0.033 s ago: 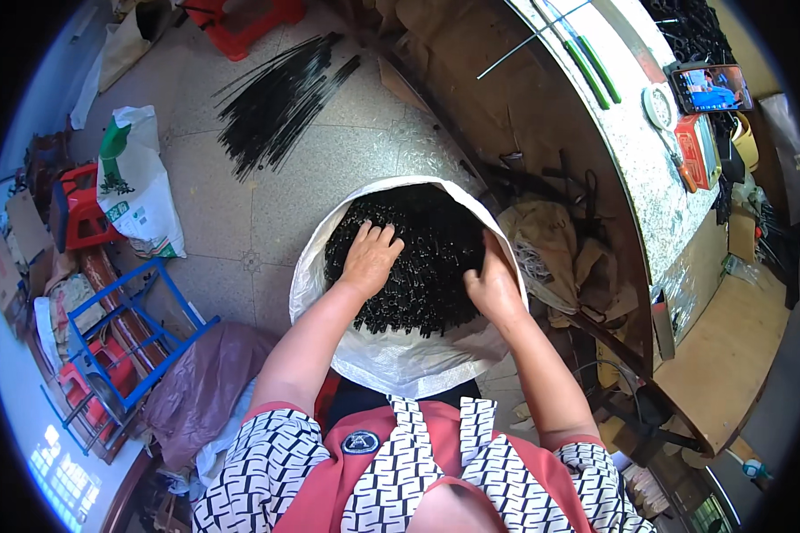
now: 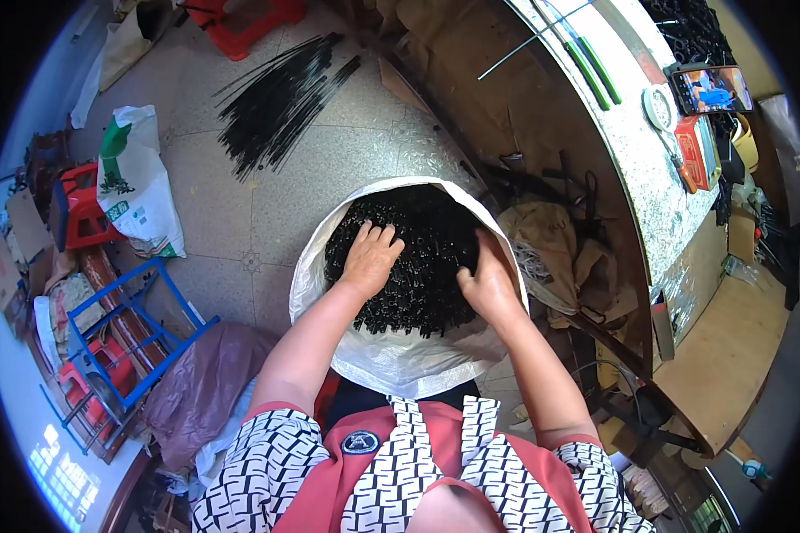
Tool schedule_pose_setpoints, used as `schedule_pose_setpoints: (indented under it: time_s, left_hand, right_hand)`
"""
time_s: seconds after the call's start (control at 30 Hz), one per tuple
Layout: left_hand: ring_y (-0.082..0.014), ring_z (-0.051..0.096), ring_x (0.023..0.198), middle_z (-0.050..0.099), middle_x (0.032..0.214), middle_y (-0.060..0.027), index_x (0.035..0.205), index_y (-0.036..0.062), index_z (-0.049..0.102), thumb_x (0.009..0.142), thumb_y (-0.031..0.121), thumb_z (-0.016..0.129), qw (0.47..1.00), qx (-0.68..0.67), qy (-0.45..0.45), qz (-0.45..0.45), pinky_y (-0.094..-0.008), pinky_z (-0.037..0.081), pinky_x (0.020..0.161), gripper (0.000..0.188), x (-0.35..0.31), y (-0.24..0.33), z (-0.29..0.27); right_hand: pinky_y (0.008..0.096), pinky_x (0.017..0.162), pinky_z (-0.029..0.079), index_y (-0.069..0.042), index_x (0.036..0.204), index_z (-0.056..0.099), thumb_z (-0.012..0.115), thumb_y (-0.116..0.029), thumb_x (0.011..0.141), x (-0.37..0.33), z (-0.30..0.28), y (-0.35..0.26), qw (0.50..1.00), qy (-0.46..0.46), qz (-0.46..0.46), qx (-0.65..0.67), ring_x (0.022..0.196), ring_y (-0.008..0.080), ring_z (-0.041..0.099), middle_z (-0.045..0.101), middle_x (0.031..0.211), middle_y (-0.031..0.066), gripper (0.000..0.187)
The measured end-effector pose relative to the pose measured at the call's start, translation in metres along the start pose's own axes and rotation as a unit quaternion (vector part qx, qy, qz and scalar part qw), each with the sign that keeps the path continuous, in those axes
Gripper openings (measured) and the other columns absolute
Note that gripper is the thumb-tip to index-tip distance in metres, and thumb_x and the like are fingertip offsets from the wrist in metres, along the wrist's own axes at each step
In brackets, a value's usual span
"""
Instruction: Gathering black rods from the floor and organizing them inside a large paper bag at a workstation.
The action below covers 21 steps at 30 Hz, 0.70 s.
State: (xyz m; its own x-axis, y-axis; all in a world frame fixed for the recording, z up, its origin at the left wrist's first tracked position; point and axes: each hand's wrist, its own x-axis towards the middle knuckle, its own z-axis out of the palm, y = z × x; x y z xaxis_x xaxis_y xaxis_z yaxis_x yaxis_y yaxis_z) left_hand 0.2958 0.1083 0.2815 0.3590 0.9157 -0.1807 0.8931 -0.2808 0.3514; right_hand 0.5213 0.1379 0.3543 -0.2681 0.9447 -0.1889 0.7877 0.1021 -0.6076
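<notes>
A white woven sack [image 2: 409, 364] stands wide at the mouth before me, packed with thin black rod-like pieces [image 2: 422, 284], their ends facing up. On the left of this mass rests my left hand [image 2: 371, 259], palm down, fingers apart, laid over the ends. My right hand [image 2: 491, 282] is inside the sack's right side, between the black pieces and the wall. Its thumb stands away from the fingers and points at the pieces. The fingers reach up along the edge, partly in shadow, and nothing shows in their grip.
More long black rods [image 2: 280, 107] lie fanned on the tiled floor ahead. A blue metal frame [image 2: 138, 329], a red stool [image 2: 85, 209] and a printed white bag [image 2: 142, 186] are at left. At right, a workbench [image 2: 631, 133] holds green-handled tools [image 2: 593, 71] and a phone [image 2: 711, 89].
My right hand has shifted slightly left, its thumb nearer the black pieces. My left hand and the sack have stayed put.
</notes>
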Motion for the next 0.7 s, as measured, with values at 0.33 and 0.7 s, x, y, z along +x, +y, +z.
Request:
schedule_pose_setpoints:
  time_s: [0.33,0.7]
  left_hand:
    - [-0.0291,0.053,0.105,0.056,0.115,-0.0155,0.093,0.0093,0.060,0.080,0.006,0.053,0.999,-0.022,0.024,-0.002,-0.0470,0.030,0.108,0.015,-0.001,0.001,0.001]
    - [-0.0304,0.051,0.112,0.054,0.121,-0.0175,0.095,0.0084,0.061,0.079,0.007,0.056,1.000,-0.022,-0.001,-0.017,-0.0474,0.029,0.109,0.017,-0.002,-0.001,-0.003]
  right_hand:
    - [0.0390,0.077,0.053,0.005,0.097,0.056,0.058,0.000,0.083,-0.009,-0.019,-0.015,0.978,-0.032,-0.146,-0.149,0.088,0.0347,0.064,0.063,0.100,0.0213,0.015]
    - [0.0354,0.073,0.054,0.002,0.092,0.062,0.065,0.010,0.071,-0.040,-0.178,-0.120,0.988,0.030,-0.120,-0.092,0.082,0.0317,0.067,0.067,0.093,0.0171,0.022]
